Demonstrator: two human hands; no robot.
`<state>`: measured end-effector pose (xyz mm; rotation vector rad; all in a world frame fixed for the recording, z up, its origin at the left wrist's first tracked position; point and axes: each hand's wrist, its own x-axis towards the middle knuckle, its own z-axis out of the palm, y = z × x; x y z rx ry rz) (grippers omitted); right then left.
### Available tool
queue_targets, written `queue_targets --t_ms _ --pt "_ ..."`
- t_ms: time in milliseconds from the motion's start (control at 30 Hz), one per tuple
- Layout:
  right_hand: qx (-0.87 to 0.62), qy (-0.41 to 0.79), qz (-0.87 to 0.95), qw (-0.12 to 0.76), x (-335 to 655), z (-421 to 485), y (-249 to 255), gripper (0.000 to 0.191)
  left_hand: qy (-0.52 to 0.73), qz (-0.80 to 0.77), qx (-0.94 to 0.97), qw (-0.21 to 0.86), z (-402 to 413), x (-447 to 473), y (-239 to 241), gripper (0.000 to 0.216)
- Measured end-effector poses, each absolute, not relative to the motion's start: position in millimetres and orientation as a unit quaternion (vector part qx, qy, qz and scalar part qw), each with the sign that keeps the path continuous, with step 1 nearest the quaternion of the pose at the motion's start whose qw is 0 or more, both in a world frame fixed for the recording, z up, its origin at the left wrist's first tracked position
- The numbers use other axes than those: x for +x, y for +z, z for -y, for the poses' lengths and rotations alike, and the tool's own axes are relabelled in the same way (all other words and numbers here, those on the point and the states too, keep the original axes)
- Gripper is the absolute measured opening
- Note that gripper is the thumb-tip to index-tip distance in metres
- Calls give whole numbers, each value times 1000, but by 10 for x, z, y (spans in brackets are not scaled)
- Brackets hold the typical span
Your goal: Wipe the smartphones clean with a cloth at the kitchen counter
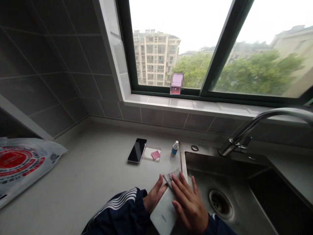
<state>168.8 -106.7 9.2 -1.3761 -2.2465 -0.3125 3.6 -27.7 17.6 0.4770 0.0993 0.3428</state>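
My left hand [155, 195] grips a white smartphone [161, 213] by its left side, with the back of the phone facing up and its thumb pointing up. Above it, my right hand [188, 199] lies with fingers stretched over a grey wiping cloth [171, 176], pressing it against the phone's far end. Part of the cloth is hidden under those fingers. Beyond my hands on the counter lie a black-screened smartphone [137, 150], a clear phone case [148, 153] with a small pink cloth [155, 155] on it, and a small white-capped bottle [174, 148] with a blue label.
To the right, a steel sink [198, 173] with a drain [220, 203] and a curved faucet [241, 132] borders the white counter [80, 173]. A white plastic bag [29, 163] with red print sits at the left. Behind stands a window [168, 45] above a tiled sill.
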Motion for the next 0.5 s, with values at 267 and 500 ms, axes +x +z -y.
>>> queue_targets --t_ms 267,500 --pt "-360 -126 890 248 1481 1106 64 52 194 -149 91 965 245 60 62 87" --pt "-294 -147 912 247 1424 1091 77 48 195 -147 128 961 128 28 30 110"
